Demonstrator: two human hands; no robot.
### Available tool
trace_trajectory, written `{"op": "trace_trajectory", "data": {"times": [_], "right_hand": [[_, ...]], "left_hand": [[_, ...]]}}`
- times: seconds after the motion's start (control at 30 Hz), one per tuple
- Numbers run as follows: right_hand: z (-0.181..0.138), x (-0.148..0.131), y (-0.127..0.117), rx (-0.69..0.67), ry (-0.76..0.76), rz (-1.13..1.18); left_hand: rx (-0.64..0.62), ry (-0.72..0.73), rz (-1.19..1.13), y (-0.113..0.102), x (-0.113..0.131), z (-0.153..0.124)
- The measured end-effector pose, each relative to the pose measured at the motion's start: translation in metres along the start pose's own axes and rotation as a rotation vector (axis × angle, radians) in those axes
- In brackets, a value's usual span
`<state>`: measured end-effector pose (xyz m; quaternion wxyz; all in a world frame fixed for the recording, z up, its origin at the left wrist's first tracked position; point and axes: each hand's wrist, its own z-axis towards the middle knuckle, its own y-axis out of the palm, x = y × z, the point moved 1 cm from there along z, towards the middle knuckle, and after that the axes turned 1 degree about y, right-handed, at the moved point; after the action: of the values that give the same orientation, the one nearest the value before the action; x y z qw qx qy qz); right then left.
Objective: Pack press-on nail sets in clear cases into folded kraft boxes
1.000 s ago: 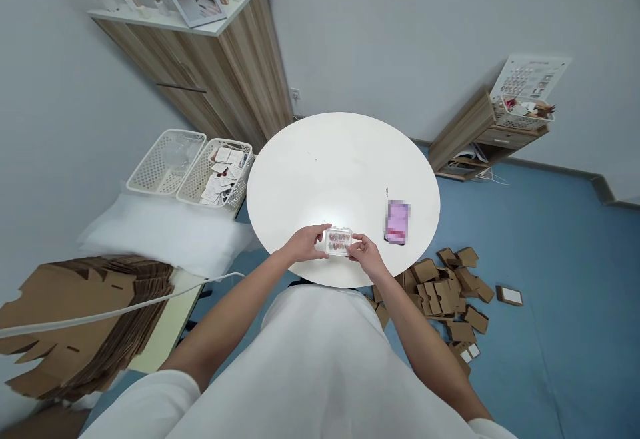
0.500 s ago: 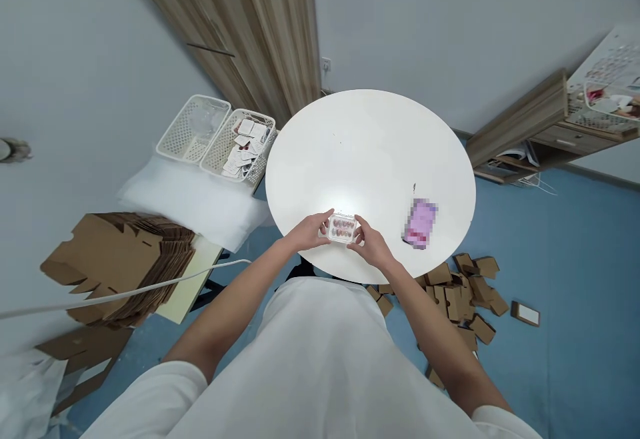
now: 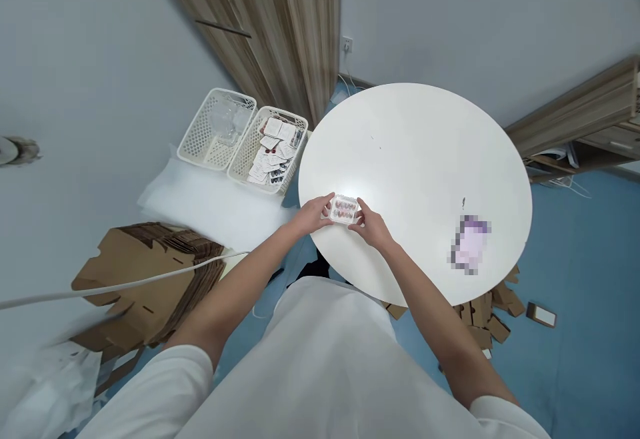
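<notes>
A small clear plastic case of press-on nails (image 3: 344, 209) is held level between my two hands, over the near left part of the white round table (image 3: 415, 146). Two rows of pinkish, glossy nails show inside it. My left hand (image 3: 315, 214) grips the case's left edge between thumb and fingers. On its right edge, my right hand (image 3: 373, 224) has the same kind of hold. Whether the case touches the tabletop I cannot tell.
A pixelated purple item (image 3: 470, 244) lies at the table's right. Left of the table stand a basket of nail cards (image 3: 275, 152) and a basket with clear plastic (image 3: 215, 129). Flattened cardboard boxes (image 3: 145, 272) are stacked lower left; small brown boxes (image 3: 483, 312) lie on the floor at right.
My view has turned left, so the table and purple item sit farther right in the picture. Both hands still hold the case, now nearer the table's left side.
</notes>
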<state>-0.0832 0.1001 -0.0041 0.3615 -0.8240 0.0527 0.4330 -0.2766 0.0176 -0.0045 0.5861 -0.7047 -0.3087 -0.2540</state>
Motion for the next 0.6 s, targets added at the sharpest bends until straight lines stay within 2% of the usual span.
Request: {"op": "trace_trajectory", "data": {"times": [0.13,0.27,0.6], "right_hand": [[0.045,-0.018,0.018,0.034,0.057,-0.011],[0.081,-0.026,0.028,0.048,0.065,-0.009],[0.128,-0.026,0.037,0.115,0.077,-0.014]], "left_hand": [[-0.016,-0.042,0.039,-0.028,-0.034,0.021],[-0.029,-0.061,0.073,-0.043,-0.062,0.040],[-0.021,-0.076,0.032,-0.051,-0.093,0.069]]}}
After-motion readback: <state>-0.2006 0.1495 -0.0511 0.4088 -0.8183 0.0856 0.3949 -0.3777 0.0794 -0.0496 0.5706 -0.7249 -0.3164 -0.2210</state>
